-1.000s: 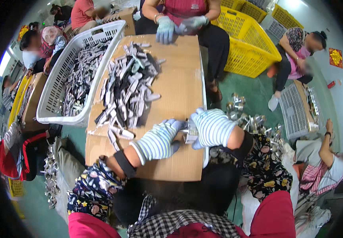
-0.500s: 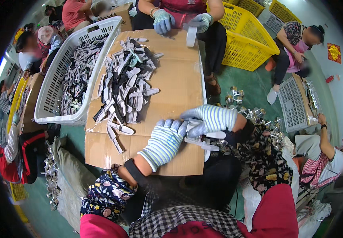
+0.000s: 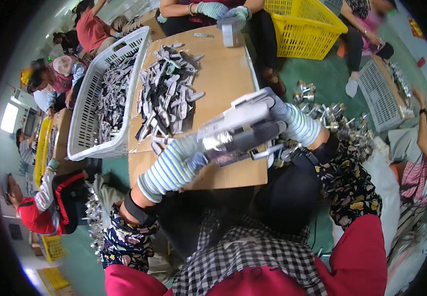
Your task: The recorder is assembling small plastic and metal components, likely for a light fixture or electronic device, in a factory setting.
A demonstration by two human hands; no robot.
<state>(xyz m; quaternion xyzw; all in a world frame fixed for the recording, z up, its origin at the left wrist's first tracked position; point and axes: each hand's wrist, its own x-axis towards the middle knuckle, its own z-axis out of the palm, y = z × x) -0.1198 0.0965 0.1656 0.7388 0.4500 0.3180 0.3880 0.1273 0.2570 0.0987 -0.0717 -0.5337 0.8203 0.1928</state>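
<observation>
In front of me I hold up a bundle of grey and black elongated pieces (image 3: pixel 243 121) above the cardboard sheet (image 3: pixel 223 64). A shiny band is wrapped around the bundle's left part. My left hand (image 3: pixel 171 163), in a striped glove, closes on the left end. My right hand (image 3: pixel 297 121), in a matching glove, grips the right end; its fingers are partly hidden behind the bundle. Left of the bundle lies a pile of similar loose pieces (image 3: pixel 169 93). The exact kind of these pieces cannot be made out.
A white basket (image 3: pixel 77 133) of similar pieces stands to the left. Across the cardboard, a co-worker's gloved hands (image 3: pixel 228 14) are at a roll of clear tape (image 3: pixel 230 35). A yellow basket (image 3: pixel 302 37) is at the back right. Shiny metal parts (image 3: pixel 344 121) lie on the floor at right.
Both my hands have lifted the bundle off the cardboard and tilted it, right end higher. The co-worker's hands have come together near the tape. The whole view has shifted slightly.
</observation>
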